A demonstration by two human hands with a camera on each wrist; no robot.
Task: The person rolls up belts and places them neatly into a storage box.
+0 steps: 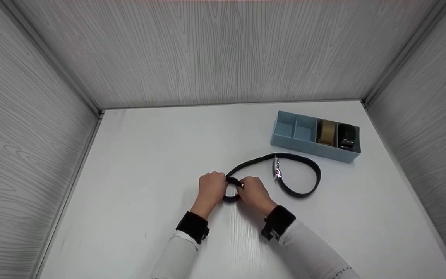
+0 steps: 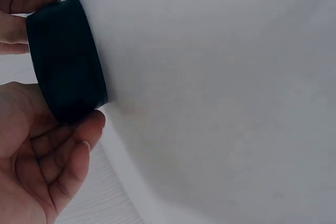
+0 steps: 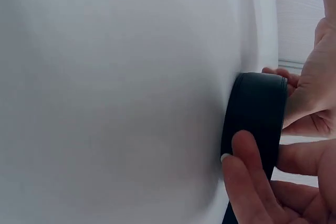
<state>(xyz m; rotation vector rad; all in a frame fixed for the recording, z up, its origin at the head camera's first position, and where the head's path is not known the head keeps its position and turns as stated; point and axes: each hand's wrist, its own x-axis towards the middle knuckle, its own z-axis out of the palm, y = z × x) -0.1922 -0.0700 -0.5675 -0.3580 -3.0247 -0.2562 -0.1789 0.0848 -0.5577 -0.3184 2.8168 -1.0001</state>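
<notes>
A black leather belt [image 1: 259, 159] lies on its edge on the white table, one end curved into a small ring between the hands. My left hand [image 1: 212, 186] pinches the left side of that ring, and my right hand [image 1: 254, 193] pinches the right side. In the left wrist view, the left hand's thumb and fingers [image 2: 86, 129] meet the rolled belt [image 2: 65, 61] at its near side. The right wrist view shows right-hand fingers [image 3: 244, 156] against the outer face of the belt [image 3: 255, 106]. The silver buckle [image 1: 277, 170] stands within the wide loop at right.
A blue divided box [image 1: 308, 148] stands at the back right. It holds a tan rolled belt [image 1: 326, 132] and a black rolled belt [image 1: 347, 135] in its right compartments; two left ones show bare bottoms. Grey wood-grain walls [image 1: 223, 54] enclose the table.
</notes>
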